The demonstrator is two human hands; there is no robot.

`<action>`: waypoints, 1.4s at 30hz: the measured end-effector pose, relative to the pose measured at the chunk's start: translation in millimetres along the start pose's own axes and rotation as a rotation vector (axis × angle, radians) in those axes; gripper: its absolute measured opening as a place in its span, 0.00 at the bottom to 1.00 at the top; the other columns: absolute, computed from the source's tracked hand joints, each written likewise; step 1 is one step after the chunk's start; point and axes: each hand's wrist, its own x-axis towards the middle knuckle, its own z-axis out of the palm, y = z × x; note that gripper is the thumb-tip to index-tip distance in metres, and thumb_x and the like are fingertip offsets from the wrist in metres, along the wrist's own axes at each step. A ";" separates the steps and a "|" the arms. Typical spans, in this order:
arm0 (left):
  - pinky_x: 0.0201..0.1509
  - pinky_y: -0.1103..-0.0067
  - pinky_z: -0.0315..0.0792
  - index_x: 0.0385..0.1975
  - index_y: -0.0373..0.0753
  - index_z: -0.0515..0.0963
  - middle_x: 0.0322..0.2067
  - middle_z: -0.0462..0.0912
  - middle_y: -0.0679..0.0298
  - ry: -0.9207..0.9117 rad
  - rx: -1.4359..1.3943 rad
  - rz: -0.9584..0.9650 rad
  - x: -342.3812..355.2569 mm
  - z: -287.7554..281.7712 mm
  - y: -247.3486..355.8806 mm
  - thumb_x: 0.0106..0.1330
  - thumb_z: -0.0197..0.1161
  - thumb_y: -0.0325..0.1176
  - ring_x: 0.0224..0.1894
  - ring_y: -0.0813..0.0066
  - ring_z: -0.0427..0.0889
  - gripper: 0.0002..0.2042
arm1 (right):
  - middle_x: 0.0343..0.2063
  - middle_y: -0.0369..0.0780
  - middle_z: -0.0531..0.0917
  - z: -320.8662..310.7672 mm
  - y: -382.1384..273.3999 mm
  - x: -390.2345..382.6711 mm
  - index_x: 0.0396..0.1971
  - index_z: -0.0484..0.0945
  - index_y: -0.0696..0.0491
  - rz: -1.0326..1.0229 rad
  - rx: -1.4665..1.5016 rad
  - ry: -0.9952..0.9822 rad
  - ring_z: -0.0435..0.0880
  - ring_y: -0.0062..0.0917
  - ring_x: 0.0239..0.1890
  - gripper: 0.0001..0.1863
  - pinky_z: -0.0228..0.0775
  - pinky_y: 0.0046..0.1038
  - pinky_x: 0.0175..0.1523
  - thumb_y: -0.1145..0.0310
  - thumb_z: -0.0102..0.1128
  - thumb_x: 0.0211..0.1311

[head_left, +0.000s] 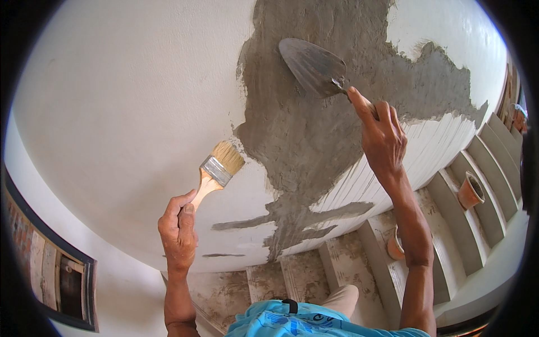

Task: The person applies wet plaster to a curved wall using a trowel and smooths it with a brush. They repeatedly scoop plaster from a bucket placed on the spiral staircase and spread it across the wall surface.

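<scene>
My left hand [178,227] grips the wooden handle of a flat paintbrush [222,165], whose pale bristles are raised beside the edge of a grey plastered patch [297,140] on the white wall [129,106]. My right hand [382,135] is closed on the handle of a pointed metal trowel [311,64], its blade lying over the upper part of the grey plaster. Whether the blade touches the wall I cannot tell. The patch has ragged edges, with grey streaks and drips on the white surface below it.
Stairs [342,261] with stained treads curve along the wall's foot and climb to the right. A terracotta pot [467,194] stands on a step, with another [396,246] partly behind my right forearm. A dark-framed opening [90,295] is at the lower left.
</scene>
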 end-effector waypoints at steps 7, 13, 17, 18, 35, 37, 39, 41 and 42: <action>0.14 0.85 0.58 0.51 0.32 0.79 0.20 0.69 0.72 -0.030 0.003 -0.008 -13.7 -12.8 -10.2 0.76 0.50 0.28 0.13 0.90 0.61 0.12 | 0.30 0.34 0.72 6.6 5.7 -34.6 0.66 0.73 0.33 -0.012 0.006 -0.071 0.78 0.24 0.35 0.40 0.81 0.28 0.38 0.84 0.62 0.54; 0.14 0.85 0.59 0.51 0.32 0.79 0.22 0.71 0.71 -0.024 -0.037 -0.010 -16.7 -21.4 -16.7 0.76 0.50 0.28 0.13 0.90 0.62 0.13 | 0.30 0.35 0.72 -2.1 1.0 -11.3 0.66 0.74 0.33 0.044 0.021 -0.007 0.78 0.24 0.35 0.39 0.81 0.29 0.39 0.83 0.61 0.55; 0.14 0.85 0.59 0.51 0.32 0.79 0.22 0.71 0.71 -0.051 -0.036 -0.019 -14.9 -10.1 -9.7 0.75 0.50 0.28 0.13 0.90 0.63 0.13 | 0.29 0.35 0.72 2.4 -1.2 4.3 0.66 0.73 0.33 0.003 -0.016 -0.019 0.78 0.24 0.35 0.39 0.80 0.28 0.39 0.83 0.62 0.54; 0.14 0.85 0.59 0.51 0.32 0.79 0.22 0.71 0.71 -0.061 -0.027 -0.018 -16.9 -11.5 -10.4 0.75 0.50 0.28 0.13 0.90 0.63 0.13 | 0.29 0.35 0.72 4.9 -1.9 -1.1 0.66 0.73 0.33 -0.012 -0.011 -0.021 0.78 0.24 0.35 0.39 0.80 0.28 0.39 0.83 0.62 0.54; 0.15 0.86 0.61 0.52 0.32 0.79 0.22 0.68 0.72 -0.081 -0.037 -0.062 -27.0 -21.3 -15.1 0.76 0.49 0.28 0.15 0.90 0.62 0.13 | 0.30 0.33 0.73 8.0 23.0 -26.8 0.67 0.71 0.32 -0.031 -0.020 -0.032 0.78 0.23 0.32 0.40 0.82 0.29 0.35 0.85 0.60 0.57; 0.15 0.86 0.62 0.52 0.32 0.79 0.21 0.67 0.72 -0.075 -0.041 -0.100 -29.7 -26.7 -19.7 0.76 0.49 0.29 0.16 0.90 0.63 0.14 | 0.30 0.33 0.73 -3.0 26.3 -37.6 0.68 0.71 0.32 -0.019 -0.022 -0.089 0.78 0.24 0.33 0.41 0.82 0.29 0.37 0.85 0.60 0.56; 0.15 0.86 0.62 0.52 0.32 0.79 0.21 0.66 0.72 -0.043 -0.043 -0.125 -31.0 -29.2 -19.3 0.76 0.49 0.28 0.16 0.90 0.62 0.14 | 0.30 0.34 0.73 -6.9 24.5 -34.5 0.68 0.71 0.33 -0.001 0.008 -0.080 0.78 0.24 0.33 0.42 0.82 0.30 0.38 0.86 0.60 0.55; 0.15 0.86 0.62 0.52 0.32 0.79 0.20 0.65 0.73 -0.027 -0.052 -0.130 -31.5 -30.2 -16.9 0.76 0.49 0.28 0.16 0.90 0.62 0.13 | 0.30 0.34 0.73 -6.9 19.5 -26.2 0.68 0.71 0.33 0.015 0.059 -0.025 0.78 0.25 0.34 0.42 0.82 0.31 0.39 0.86 0.61 0.54; 0.15 0.86 0.62 0.52 0.32 0.79 0.20 0.65 0.73 -0.035 -0.069 -0.123 -29.5 -26.5 -14.4 0.76 0.50 0.28 0.16 0.89 0.61 0.13 | 0.30 0.34 0.73 -8.9 19.1 -17.5 0.68 0.71 0.33 0.018 0.034 -0.020 0.78 0.24 0.34 0.41 0.82 0.31 0.40 0.86 0.61 0.54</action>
